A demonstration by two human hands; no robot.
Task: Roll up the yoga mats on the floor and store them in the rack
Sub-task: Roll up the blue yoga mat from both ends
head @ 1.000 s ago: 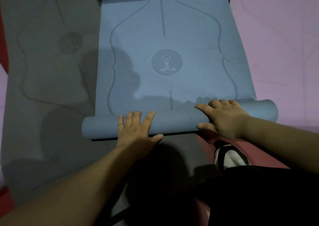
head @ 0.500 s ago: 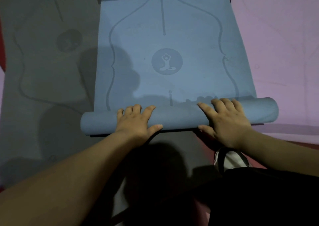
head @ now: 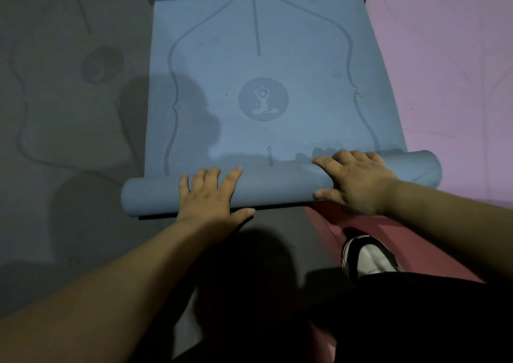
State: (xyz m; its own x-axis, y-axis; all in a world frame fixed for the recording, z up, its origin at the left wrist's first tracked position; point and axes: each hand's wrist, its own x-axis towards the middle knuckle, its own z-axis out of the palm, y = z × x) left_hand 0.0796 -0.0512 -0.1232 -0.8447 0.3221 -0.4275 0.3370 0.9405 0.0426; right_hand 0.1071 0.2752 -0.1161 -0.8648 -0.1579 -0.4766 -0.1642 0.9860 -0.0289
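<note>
A blue yoga mat (head: pixel 263 65) with a round seated-figure emblem lies on the floor. Its near end is rolled into a tube (head: pixel 280 185) that runs across the view, and its far end curls up at the top edge. My left hand (head: pixel 208 196) presses flat on the tube left of centre, fingers spread and straight. My right hand (head: pixel 355 182) rests on top of the tube further right, fingers bent over its far side and thumb on the near side. The rack is out of view.
A grey mat (head: pixel 69 113) lies flat to the left, partly under the blue one. A pink mat (head: pixel 449 71) lies flat to the right. Red floor (head: pixel 388 237) shows near my white shoe (head: pixel 366 260).
The rolled tube has moved a little further away along the mat and grown slightly thicker. Both hands have kept their places on it.
</note>
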